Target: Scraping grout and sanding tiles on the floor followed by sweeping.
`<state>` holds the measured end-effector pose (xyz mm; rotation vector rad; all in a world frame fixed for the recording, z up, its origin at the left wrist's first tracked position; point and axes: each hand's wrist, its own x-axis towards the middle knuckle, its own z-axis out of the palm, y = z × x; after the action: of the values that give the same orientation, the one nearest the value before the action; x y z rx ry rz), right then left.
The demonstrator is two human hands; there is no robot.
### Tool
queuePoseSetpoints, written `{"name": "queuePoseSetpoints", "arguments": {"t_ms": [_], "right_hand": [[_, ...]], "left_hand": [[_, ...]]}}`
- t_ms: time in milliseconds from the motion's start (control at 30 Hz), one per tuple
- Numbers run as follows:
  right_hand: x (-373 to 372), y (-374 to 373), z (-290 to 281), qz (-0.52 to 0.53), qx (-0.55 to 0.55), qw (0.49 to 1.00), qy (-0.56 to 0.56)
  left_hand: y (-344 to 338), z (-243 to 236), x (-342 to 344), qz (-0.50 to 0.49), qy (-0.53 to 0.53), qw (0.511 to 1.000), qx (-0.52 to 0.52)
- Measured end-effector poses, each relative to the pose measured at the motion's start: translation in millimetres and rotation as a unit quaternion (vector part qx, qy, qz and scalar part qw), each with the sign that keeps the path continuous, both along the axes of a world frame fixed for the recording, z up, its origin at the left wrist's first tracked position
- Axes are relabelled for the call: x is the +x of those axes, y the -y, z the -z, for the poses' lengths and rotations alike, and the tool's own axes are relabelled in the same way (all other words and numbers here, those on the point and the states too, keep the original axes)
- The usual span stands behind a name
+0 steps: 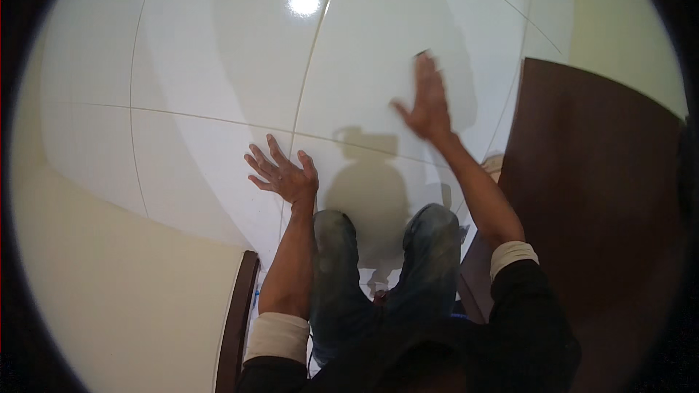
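My left hand (284, 175) has its fingers spread, with the fingertips on the glossy white tiled surface (196, 58), just below a crossing of grout lines. Farther up and to the right, my right hand (426, 102) is stretched out flat on or just over the tiles, thumb apart from the fingers and blurred by motion; whether it touches cannot be told. I make out nothing held in either hand. My jeans-clad knees (429, 233) are below and between my forearms, and my shadow falls on the tiles between my hands.
A dark brown panel (590, 196) stands along the right, beside my right arm. At the lower left is a cream surface (124, 269) edged by a dark brown strip (237, 320). A small beige object (492, 164) is partly hidden behind my right forearm.
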<state>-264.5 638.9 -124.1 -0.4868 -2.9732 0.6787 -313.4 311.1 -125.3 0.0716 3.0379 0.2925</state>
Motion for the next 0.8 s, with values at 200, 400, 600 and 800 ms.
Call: {"name": "queuePoseSetpoints", "arguments": {"t_ms": [200, 400, 600, 800], "right_hand": [[111.2, -30.5, 4.0, 0.27, 0.066, 0.961, -0.007], [157.3, 94.0, 6.1, 0.036, 0.007, 0.999, -0.005], [202.7, 144.8, 11.9, 0.068, -0.02, 0.996, -0.058], [309.0, 167.0, 12.0, 0.28, 0.04, 0.957, -0.063]], "left_hand": [[-7.3, -4.3, 2.3, 0.019, -0.038, 0.999, 0.022], [19.1, 10.5, 4.9, 0.028, -0.087, 0.996, -0.004], [4.1, 28.2, 12.5, 0.031, -0.105, 0.994, 0.016], [9.9, 31.3, 13.6, 0.038, -0.105, 0.993, 0.046]]}}
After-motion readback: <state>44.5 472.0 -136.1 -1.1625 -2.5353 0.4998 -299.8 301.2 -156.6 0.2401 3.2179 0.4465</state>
